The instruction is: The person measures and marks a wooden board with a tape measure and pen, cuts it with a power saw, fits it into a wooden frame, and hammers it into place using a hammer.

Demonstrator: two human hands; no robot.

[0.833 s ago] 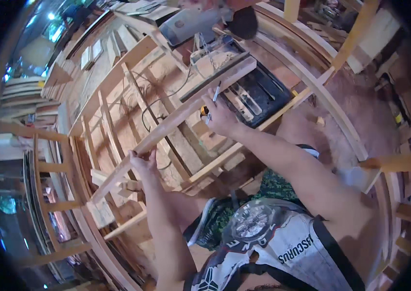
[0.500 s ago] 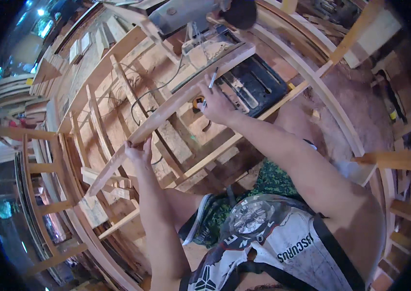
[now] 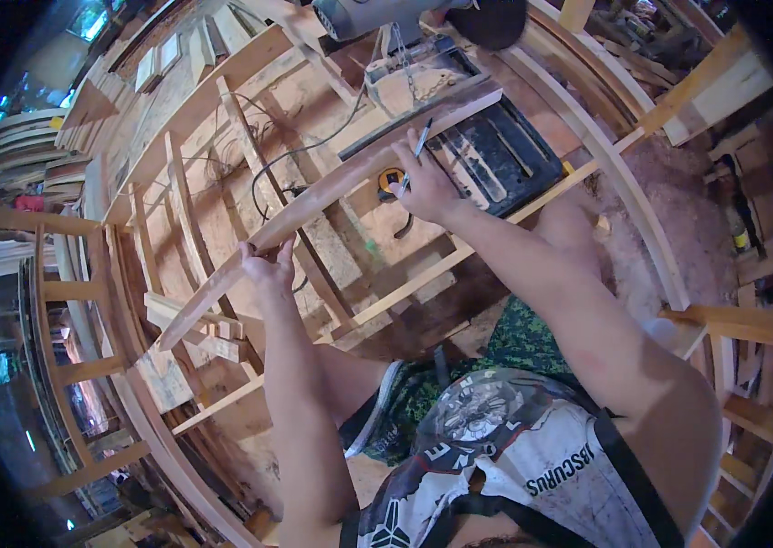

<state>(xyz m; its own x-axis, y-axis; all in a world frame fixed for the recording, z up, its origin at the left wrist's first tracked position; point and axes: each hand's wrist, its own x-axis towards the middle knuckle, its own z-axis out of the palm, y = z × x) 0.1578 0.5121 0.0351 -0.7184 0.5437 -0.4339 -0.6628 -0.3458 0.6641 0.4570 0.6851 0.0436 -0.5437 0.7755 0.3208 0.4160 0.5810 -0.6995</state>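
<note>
Wood in hand: holding a long brown board (image 3: 322,194) slantwise over a slatted frame (image 3: 245,71), from above some offcuts (image 3: 217,347) at lower left to the black base (image 3: 496,151) of a saw (image 3: 354,18) at upper right. Gripping the near edge with the left hand (image 3: 268,265), a little left of the board's middle, with thumb and fingers parted around it; cannot tell how much of the underside is covered. Touching the board farther along with the right hand (image 3: 427,187), just short of the base, with fingertips bent onto the wood. Pinching a slim pen (image 3: 423,137) in those same fingers, tilted, with one end out above the knuckles and the other down beside the palm. Close by, on the left of the right hand, a yellow and black tape (image 3: 390,179), perhaps lying below, perhaps tucked against the fingers; hard to say from this angle. Beyond the board, at the top of the view, a dark disc (image 3: 491,26) and a hanging chain (image 3: 407,68) on the saw, with a black cord (image 3: 257,187) looped across the slats. Nearer, green patterned shorts (image 3: 532,342) and a white printed top (image 3: 541,457), seen from above
</note>
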